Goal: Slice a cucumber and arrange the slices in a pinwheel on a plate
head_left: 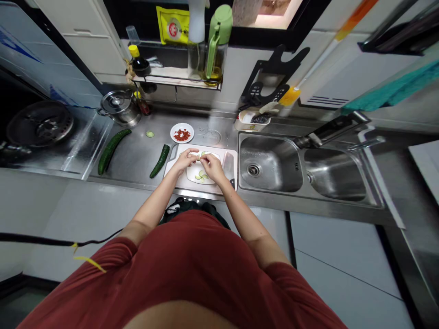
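Note:
Both hands meet over a white plate (192,177) on a pale cutting board (183,185). My left hand (187,160) and my right hand (212,167) pinch a small pale green slice (198,158) between their fingertips. Thin cucumber slices (201,176) lie on the plate in a curved pattern. A cleaver (228,163) rests on the board's right side, beside my right hand. To the left of the board is a cut cucumber (159,161), and behind it stands a small white dish (174,128) of chopped red pieces.
A long cucumber (111,151), a cucumber end (150,134) and a lidded steel pot (120,108) are on the left counter. The double sink (270,162) lies right of the board. Bottles stand on a wall rack (178,82).

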Tool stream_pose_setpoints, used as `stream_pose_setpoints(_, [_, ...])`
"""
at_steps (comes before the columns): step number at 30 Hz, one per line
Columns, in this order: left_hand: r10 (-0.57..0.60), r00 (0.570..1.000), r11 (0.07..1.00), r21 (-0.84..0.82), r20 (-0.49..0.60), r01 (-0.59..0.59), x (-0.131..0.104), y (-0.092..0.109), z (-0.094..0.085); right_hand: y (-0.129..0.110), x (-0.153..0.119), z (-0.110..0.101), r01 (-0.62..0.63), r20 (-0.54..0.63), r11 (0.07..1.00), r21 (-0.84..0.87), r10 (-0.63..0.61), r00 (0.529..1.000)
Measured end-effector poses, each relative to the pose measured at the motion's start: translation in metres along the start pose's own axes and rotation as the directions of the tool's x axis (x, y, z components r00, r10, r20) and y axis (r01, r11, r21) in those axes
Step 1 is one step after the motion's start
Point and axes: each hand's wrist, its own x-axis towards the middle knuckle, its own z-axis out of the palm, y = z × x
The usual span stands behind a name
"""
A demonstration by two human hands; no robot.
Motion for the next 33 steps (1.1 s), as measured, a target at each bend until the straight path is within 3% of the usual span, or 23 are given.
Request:
stream_pose_setpoints(6, [0.067, 0.998, 0.998, 0.011, 0.01, -0.067, 0.001, 0.002, -0.003, 0.002, 0.002, 0.002, 0.031, -0.051, 0.998, 0.054, -0.028, 0.998])
stream_pose_setpoints(14, [0.224, 0.974, 0.974, 0.013, 0.035, -0.225, 0.011, -0.007, -0.007, 0.006, 0.006, 0.008, -0.082, -0.037, 0.99, 0.116, 0.087, 0.996])
stream_pose_setpoints(23, [0.352, 0.932, 0.929, 0.087, 0.082, -0.359, 0.02, -0.014, -0.012, 0.016, 0.011, 0.013, -0.199, 0.041, 0.959, 0.201, 0.195, 0.98])
stream_pose_setpoints(29, [0.355, 0.929, 0.909, 0.192, 0.106, -0.369, 0.028, -0.027, -0.02, 0.021, 0.014, 0.022, -0.325, 0.177, 0.897, 0.298, 0.283, 0.943])
stream_pose_setpoints(33, [0.324, 0.939, 0.912, 0.226, 0.118, -0.343, 0.034, -0.04, -0.027, 0.029, 0.014, 0.036, -0.414, 0.234, 0.868, 0.274, 0.357, 0.904])
